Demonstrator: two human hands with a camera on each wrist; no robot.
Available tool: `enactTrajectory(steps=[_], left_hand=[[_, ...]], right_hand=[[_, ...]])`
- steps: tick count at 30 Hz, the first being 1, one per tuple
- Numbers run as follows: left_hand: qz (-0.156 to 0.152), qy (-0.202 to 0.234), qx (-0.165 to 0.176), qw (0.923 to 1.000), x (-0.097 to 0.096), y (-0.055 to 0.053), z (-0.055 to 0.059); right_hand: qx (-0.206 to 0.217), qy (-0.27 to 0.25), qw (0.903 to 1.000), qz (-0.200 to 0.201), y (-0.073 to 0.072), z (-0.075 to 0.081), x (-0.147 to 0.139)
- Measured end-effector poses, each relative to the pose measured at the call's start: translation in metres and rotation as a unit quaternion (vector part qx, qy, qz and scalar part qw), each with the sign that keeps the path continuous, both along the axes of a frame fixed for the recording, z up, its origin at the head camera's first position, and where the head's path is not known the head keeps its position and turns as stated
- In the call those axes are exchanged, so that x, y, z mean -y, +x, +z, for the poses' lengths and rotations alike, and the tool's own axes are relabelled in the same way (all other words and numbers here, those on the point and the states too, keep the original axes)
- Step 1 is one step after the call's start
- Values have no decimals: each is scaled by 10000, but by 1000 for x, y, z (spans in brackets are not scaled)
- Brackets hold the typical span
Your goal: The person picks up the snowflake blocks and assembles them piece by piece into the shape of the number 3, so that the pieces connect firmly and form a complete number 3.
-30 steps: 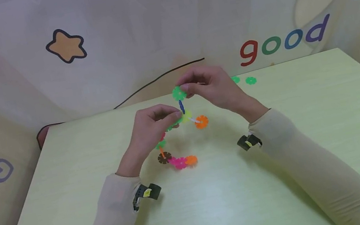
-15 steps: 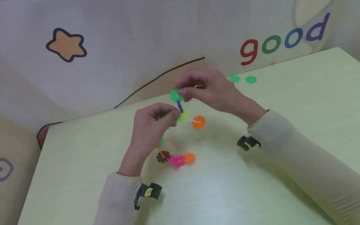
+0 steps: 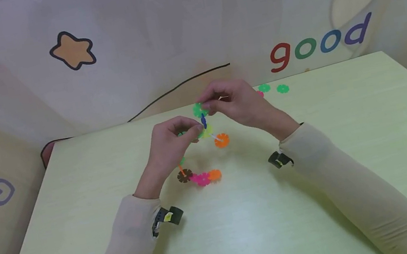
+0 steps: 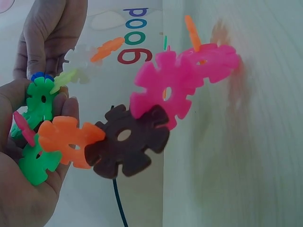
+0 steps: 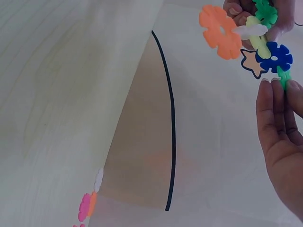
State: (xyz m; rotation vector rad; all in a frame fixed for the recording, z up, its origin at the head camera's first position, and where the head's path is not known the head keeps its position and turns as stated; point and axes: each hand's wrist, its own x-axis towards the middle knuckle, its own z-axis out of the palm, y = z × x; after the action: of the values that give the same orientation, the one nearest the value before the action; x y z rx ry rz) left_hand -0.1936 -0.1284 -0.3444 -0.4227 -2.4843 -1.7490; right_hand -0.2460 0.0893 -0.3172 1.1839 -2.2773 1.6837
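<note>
Notched flower-shaped plastic discs are joined into a chain above the table. My left hand (image 3: 168,151) pinches a green disc (image 4: 41,99) in that chain. From there hang an orange disc (image 4: 71,142), a dark brown disc (image 4: 132,146) and pink discs (image 4: 161,90), with an orange one at the end. Beyond the left fingertips come a yellow disc (image 5: 258,42), a whitish disc (image 5: 251,31) and another orange disc (image 3: 222,140). Between thumb and fingers, my right hand (image 3: 242,104) holds a green disc (image 3: 198,110), which meets the upright blue disc (image 5: 275,56) on the yellow one.
Loose green discs (image 3: 283,89) and a pink disc (image 3: 261,94) lie at the back edge of the table (image 3: 319,179), partly behind my right hand. A printed curtain (image 3: 154,31) hangs right behind the table.
My right hand has moved slightly left and down with the green disc. The orange disc by the yellow one has shifted a little left. My left hand keeps its pinch.
</note>
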Motion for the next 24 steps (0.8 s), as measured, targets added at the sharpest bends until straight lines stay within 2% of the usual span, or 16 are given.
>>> enactTrajectory(steps=[5,13,20,24], left_hand=[[-18,62,92,9999,1,1,2],[-70,171,271,9995,2,1,3],[-5,65,101,9999,4,1,4],[226,86,-151,9996,5,1,5]], right_hand=[[-16,54,10000,-70,0,-1,1],[219,-55,9997,-23,2,1,0],[546,-106,9983,-156,3,2,2],[583,-168,9980,-146,4,2,4]])
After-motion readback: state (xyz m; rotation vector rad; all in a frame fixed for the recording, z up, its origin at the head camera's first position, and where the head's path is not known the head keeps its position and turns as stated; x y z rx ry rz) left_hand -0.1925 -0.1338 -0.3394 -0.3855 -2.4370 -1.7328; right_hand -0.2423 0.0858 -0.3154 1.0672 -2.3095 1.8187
